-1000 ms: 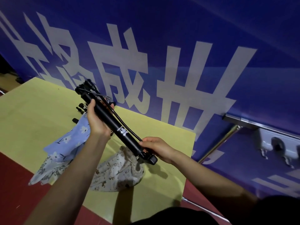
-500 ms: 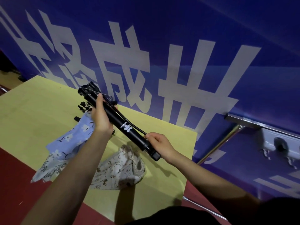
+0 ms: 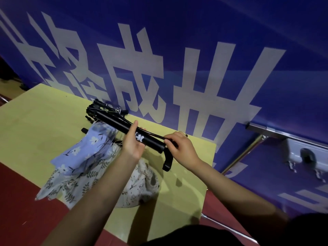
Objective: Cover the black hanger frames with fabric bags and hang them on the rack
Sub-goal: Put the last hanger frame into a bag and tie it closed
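I hold a folded black hanger frame (image 3: 117, 124), a thick black tube with thin arms, slanting above the yellow table (image 3: 44, 121). My left hand (image 3: 132, 144) grips the tube near its white logo. My right hand (image 3: 179, 148) pinches the lower end, where a black bent piece (image 3: 167, 161) sticks downward. Beneath the hands lie fabric bags: a blue floral one (image 3: 85, 153), a leaf-print one (image 3: 58, 185) and a cream printed one (image 3: 142, 185). Small black parts (image 3: 87, 118) lie at the table's back, partly hidden by the frame.
A blue banner wall with large white characters (image 3: 195, 77) stands right behind the table. A metal rack rail (image 3: 276, 133) with a slanted support rod (image 3: 243, 153) and a white hook fitting (image 3: 308, 155) is at the right. Red floor (image 3: 21, 201) borders the table's near side.
The frame has dropped lower toward the table. My left hand slid down the tube to the logo, and my right hand moved on top of the lower end, whose black end piece now hangs down.
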Tool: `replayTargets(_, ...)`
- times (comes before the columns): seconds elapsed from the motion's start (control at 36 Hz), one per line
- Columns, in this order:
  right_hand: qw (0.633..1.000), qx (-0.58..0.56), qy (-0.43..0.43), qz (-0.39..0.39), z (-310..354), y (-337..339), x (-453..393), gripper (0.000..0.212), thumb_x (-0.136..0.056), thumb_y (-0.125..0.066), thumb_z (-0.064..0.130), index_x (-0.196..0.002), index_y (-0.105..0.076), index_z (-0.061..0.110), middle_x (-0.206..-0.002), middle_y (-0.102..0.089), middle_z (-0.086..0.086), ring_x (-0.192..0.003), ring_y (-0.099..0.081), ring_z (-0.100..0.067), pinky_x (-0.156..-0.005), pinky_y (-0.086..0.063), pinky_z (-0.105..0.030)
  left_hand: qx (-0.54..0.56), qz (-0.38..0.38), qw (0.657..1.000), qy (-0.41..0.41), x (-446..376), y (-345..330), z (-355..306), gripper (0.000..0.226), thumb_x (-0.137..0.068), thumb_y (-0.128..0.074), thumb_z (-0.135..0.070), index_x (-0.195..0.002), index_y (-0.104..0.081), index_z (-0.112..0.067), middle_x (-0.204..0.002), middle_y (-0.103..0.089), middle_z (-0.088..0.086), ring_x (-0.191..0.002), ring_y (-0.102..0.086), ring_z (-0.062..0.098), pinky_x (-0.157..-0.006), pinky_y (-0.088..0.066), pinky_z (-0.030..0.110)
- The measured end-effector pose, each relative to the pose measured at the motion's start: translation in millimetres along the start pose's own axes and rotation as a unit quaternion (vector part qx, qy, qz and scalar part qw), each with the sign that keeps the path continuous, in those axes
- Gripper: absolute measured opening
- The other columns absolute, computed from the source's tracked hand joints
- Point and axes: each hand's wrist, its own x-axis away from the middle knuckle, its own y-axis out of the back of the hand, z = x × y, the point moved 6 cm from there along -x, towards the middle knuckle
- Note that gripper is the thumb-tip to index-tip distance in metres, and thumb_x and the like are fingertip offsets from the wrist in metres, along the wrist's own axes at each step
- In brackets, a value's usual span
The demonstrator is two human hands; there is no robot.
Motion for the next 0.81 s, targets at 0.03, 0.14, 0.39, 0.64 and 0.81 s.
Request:
replayTargets(0.03,1.0,-0.018,-0.011,0.006,-1,2,-1,0.019,-0.096,-0.058,0.021,-0.108,-0.07,0.012,-0.097,-0.066,0.0,-0.092,-0.053,-0.011,-0.08,-0.039,-0.017,-0.001,-0.006,1.0,-0.008,-3,3,-2,0.058,-0.071,-0.083,-0.037,-0.119,-0.06,-0.014,-0.106,-0.07,0.003,-0.09,-0.07,0.017,-0.092,-0.053,0.042)
replayTargets(0.14,0.988,-0.13,-0.081,0.017,-7,6,1,0.016,-0.092,-0.063,0.014,-0.107,-0.07,0.015,-0.097,-0.064,0.005,-0.076,-0.057,-0.005,-0.072,-0.048,-0.018,0.012,-0.021,0.999,-0.039,-7,9,-12,0.064,-0.075,-0.079,-0.037,-0.131,-0.058,-0.014,-0.124,-0.065,0.005,-0.108,-0.066,0.021,-0.099,-0.05,0.044)
replayTargets(0.39,0.948,-0.258,-0.183,-0.017,-25,-3,12,0.013,-0.086,-0.071,0.019,-0.083,-0.06,0.014,-0.077,-0.052,-0.004,-0.059,-0.044,-0.014,-0.057,-0.038,-0.027,0.05,-0.031,0.997,-0.05,-8,7,-13,0.013,-0.09,-0.066,-0.017,-0.082,-0.056,-0.017,-0.068,-0.056,-0.002,-0.059,-0.059,0.013,-0.064,-0.056,0.029)
replayTargets(0.64,0.896,-0.256,-0.338,0.128,-35,-21,17,0.043,-0.086,-0.066,0.048,-0.092,-0.053,0.007,-0.073,-0.057,-0.005,-0.045,-0.047,-0.01,-0.045,-0.034,-0.021,0.055,-0.026,0.998,-0.035,-1,4,-19,0.014,-0.086,-0.064,-0.011,-0.081,-0.052,-0.015,-0.065,-0.053,-0.002,-0.056,-0.055,0.015,-0.071,-0.051,0.032)
replayTargets(0.81,0.891,-0.301,-0.278,0.194,-22,-25,21,0.039,-0.097,-0.049,0.047,-0.098,-0.061,0.01,-0.066,-0.06,-0.005,-0.042,-0.04,-0.007,-0.048,-0.029,-0.02,0.065,0.021,0.996,-0.048,9,-13,-24,0.014,-0.089,-0.058,-0.01,-0.078,-0.05,-0.013,-0.062,-0.052,-0.002,-0.053,-0.053,0.013,-0.067,-0.049,0.029)
